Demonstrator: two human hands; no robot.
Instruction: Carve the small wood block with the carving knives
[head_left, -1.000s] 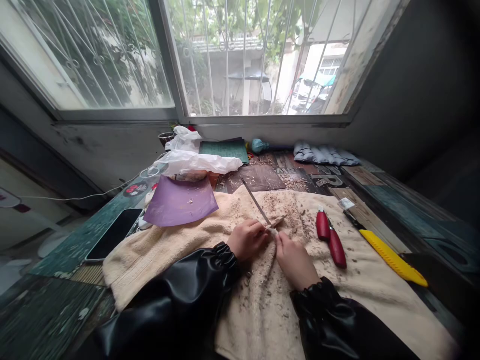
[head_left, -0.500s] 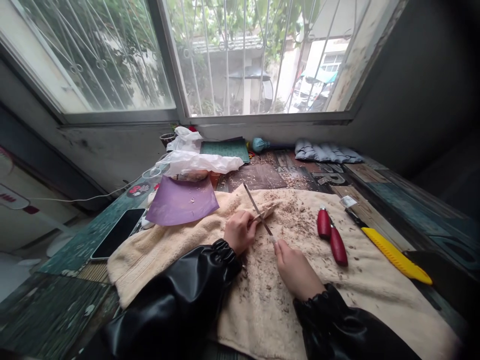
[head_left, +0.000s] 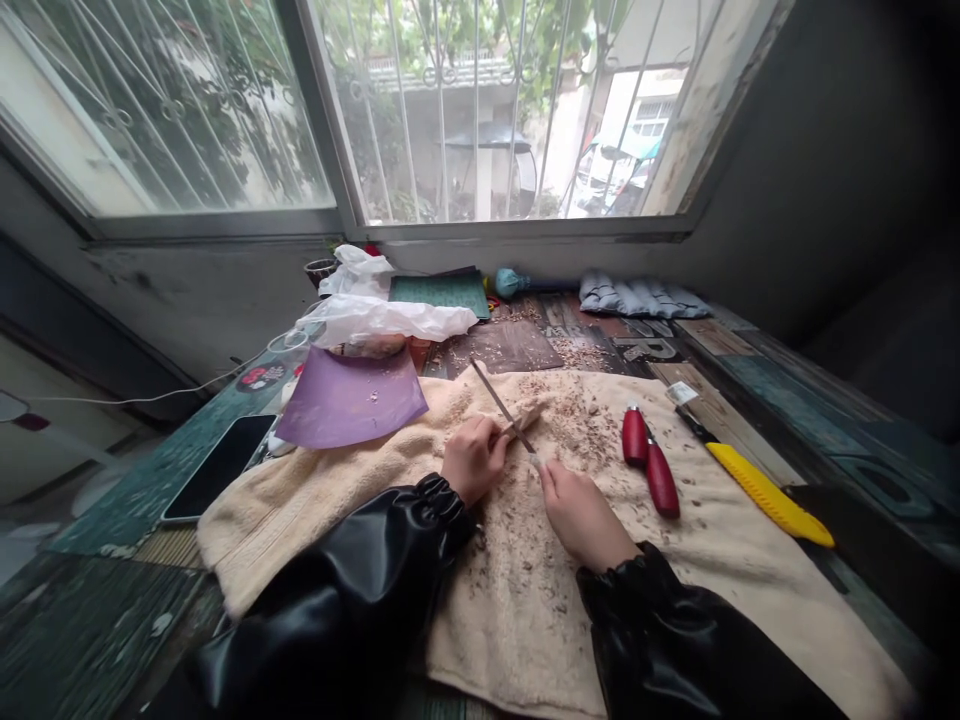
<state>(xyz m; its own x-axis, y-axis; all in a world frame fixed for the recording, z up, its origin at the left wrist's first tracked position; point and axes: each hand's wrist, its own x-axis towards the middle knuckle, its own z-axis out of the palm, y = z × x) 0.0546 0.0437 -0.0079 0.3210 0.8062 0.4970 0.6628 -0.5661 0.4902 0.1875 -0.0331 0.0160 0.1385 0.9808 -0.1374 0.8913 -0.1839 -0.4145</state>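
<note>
- Head view: left hand (head_left: 471,462) clamped on small pale wooden piece (head_left: 527,421) above shaving-strewn beige towel (head_left: 360,480).
- Right hand (head_left: 574,505) closed on long thin metal file (head_left: 501,405), laid across the piece.
- Progress, judged: shaping well under way, many shavings (head_left: 581,425) shed; final form not discernible.
- Two red-handled carving tools (head_left: 649,460) and yellow-handled knife (head_left: 765,490) idle, well right.
- Writing: red sticker (head_left: 255,378) on table, illegible.
</note>
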